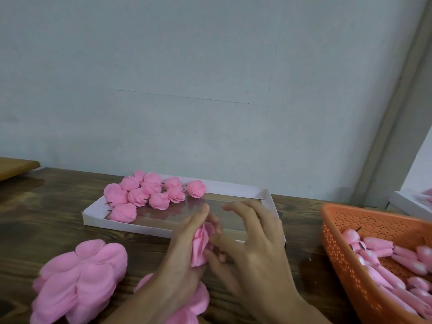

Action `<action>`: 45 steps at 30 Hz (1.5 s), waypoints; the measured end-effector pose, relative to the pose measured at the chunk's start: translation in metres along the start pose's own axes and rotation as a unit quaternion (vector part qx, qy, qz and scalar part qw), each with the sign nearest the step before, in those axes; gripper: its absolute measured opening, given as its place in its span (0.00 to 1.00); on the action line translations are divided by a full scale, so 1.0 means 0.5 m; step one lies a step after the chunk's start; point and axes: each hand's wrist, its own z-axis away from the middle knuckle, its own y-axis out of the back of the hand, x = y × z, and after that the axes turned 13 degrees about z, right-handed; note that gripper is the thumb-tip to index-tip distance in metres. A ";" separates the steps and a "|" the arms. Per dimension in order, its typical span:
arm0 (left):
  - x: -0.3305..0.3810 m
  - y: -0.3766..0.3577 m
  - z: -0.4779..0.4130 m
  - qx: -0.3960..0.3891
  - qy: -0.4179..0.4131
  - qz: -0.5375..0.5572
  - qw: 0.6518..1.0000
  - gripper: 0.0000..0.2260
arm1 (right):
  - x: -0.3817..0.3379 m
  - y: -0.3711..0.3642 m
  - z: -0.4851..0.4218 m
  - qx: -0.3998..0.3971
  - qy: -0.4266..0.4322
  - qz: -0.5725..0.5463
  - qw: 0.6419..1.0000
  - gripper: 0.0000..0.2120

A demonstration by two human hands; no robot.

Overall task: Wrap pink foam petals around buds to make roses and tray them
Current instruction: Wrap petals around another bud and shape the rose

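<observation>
Loose petals [79, 277] nearest me. My left hand [180, 256] grips the half-wrapped rose [200, 244], my right hand [252, 246] pinches its base, and the tray [131, 227] is just behind.

A handcraft workshop: on the wooden table [58, 206] against a bare wall [210, 66] lie foam roses [145, 192], stacked petals [79, 277], basketed buds [378, 246].
</observation>
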 end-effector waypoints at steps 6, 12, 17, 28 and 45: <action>0.018 0.002 0.000 -0.075 0.009 -0.016 0.997 0.20 | 0.012 -0.001 -0.005 -0.020 -0.037 -0.071 0.997 0.06; 0.038 0.027 -0.004 -0.194 0.047 -0.094 0.975 0.37 | 0.050 0.013 -0.042 -0.116 0.007 -0.215 0.970 0.20; 0.034 0.044 0.003 -0.181 0.075 -0.125 0.972 0.46 | 0.057 0.017 -0.045 -0.198 0.053 -0.268 0.941 0.22; 0.067 0.023 0.004 -0.263 0.214 -0.035 0.940 0.41 | 0.099 0.028 -0.061 -0.288 -0.164 -0.426 0.842 0.17; 0.043 0.041 -0.008 -0.195 0.090 -0.295 0.931 0.43 | 0.118 0.019 -0.058 -0.303 -0.231 -0.458 0.803 0.17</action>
